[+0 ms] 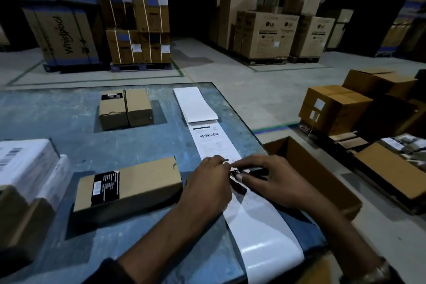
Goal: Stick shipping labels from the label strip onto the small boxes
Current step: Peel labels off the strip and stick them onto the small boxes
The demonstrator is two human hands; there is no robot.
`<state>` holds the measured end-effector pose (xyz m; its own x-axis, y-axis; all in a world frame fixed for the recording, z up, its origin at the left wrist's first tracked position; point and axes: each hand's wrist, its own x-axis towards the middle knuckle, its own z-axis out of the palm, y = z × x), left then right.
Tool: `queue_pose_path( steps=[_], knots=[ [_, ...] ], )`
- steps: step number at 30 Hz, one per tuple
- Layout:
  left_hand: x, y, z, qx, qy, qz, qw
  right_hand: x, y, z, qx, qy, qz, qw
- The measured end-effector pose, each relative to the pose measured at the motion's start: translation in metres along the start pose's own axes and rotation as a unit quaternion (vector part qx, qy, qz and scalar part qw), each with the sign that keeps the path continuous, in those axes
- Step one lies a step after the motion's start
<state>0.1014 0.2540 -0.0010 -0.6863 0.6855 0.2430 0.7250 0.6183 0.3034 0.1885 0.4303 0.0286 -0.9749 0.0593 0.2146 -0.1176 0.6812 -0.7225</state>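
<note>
A long white label strip (212,143) runs down the right side of the blue table (69,117), from a folded stack at the far end to the near edge. Both hands sit on the strip at mid-length. My left hand (211,182) pinches the edge of a printed label with curled fingers. My right hand (268,180) pinches the same label from the right, thumb under its edge. A flat brown small box (138,182) with a black sticker lies just left of my left hand. Two more small boxes (125,108) stand side by side further back.
A white labelled parcel (25,163) sits at the table's left edge. An open brown carton (318,168) stands just off the table's right side. More cartons (334,108) lie on the floor to the right; stacked pallets of large boxes fill the background.
</note>
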Motion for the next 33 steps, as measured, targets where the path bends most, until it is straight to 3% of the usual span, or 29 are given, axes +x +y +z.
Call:
queue_pose_path(
  steps=[4,12,20,33],
  knots=[
    [-0.007,0.000,0.001,0.021,-0.001,0.027,0.999,-0.056,-0.003,0.016,-0.002,-0.044,0.014,0.999],
    [-0.051,-0.009,-0.029,0.016,-0.061,0.129,0.990,-0.090,-0.009,0.030,-0.046,-0.012,0.003,0.999],
    [-0.178,0.006,-0.027,-0.091,0.043,0.054,0.993,-0.134,-0.017,0.051,-0.099,0.036,-0.036,0.994],
    [-0.188,0.013,-0.026,-0.108,0.063,0.009,0.992,-0.133,-0.030,0.056,-0.110,0.048,-0.105,0.987]
  ],
)
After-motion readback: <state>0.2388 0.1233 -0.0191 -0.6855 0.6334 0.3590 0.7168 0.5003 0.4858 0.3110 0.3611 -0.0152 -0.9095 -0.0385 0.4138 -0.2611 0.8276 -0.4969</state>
